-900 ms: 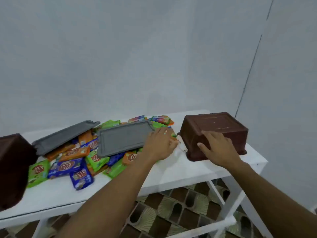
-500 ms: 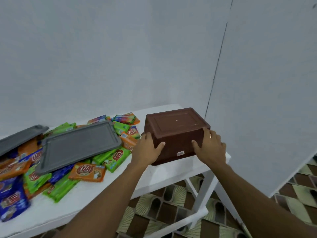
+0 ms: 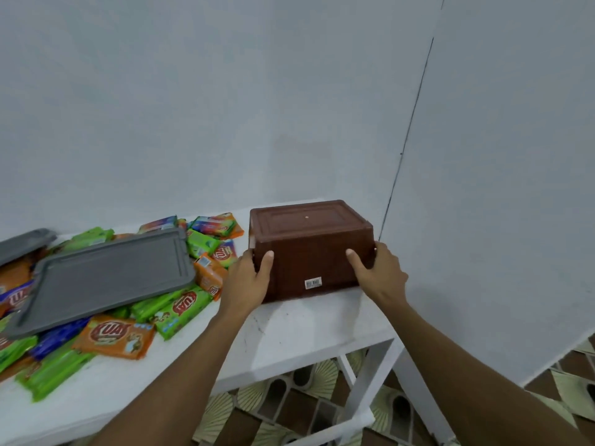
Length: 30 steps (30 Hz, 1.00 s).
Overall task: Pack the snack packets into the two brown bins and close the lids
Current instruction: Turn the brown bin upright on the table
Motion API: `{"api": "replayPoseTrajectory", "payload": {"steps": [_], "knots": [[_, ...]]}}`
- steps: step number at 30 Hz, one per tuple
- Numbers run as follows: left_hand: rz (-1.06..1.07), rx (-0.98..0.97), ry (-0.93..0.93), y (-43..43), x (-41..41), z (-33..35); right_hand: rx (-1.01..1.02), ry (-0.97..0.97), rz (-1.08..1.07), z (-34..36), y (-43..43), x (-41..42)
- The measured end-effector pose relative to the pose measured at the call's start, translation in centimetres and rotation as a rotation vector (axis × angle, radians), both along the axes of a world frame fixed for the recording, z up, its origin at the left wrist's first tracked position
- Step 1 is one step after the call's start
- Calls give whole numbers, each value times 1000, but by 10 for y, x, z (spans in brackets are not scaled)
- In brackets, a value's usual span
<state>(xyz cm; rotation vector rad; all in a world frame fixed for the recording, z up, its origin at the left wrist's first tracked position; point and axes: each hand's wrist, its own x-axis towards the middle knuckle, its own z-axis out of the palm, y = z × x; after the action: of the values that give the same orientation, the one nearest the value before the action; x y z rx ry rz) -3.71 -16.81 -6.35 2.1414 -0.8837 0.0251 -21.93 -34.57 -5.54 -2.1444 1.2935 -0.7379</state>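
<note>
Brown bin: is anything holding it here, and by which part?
Yes. The left hand and right hand grip the upside-down brown bin by its two opposite side walls.

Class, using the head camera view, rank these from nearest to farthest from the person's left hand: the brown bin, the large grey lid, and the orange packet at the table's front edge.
1. brown bin: gripped by the left hand, on its right.
2. large grey lid: to its left, lying on packets.
3. orange packet: lower left, at the front edge.
</note>
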Motion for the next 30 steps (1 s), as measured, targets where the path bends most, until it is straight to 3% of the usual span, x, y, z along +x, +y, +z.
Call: {"api": "replayPoseTrajectory", "payload": {"steps": [3, 8, 11, 15, 20, 26, 30], "knots": [[99, -102, -3, -7, -2, 31, -95, -120, 62, 26, -17, 1], [110, -418, 48, -14, -9, 72, -73, -395, 94, 65, -49, 0], [84, -424, -44, -20, -13, 84, -108, -475, 64, 79, -60, 1], [248, -407, -165, -27, -15, 94, -180, -489, 153, 88, -71, 3], [275, -172, -157, -26, -5, 91, -213, -246, 226, 82, -93, 17], [204, 372, -110, -20, 1, 45, -77, 143, 349, 51, -98, 35], [125, 436, -131, -22, 6, 37, -34, 311, 417, 30, -94, 42]]}}
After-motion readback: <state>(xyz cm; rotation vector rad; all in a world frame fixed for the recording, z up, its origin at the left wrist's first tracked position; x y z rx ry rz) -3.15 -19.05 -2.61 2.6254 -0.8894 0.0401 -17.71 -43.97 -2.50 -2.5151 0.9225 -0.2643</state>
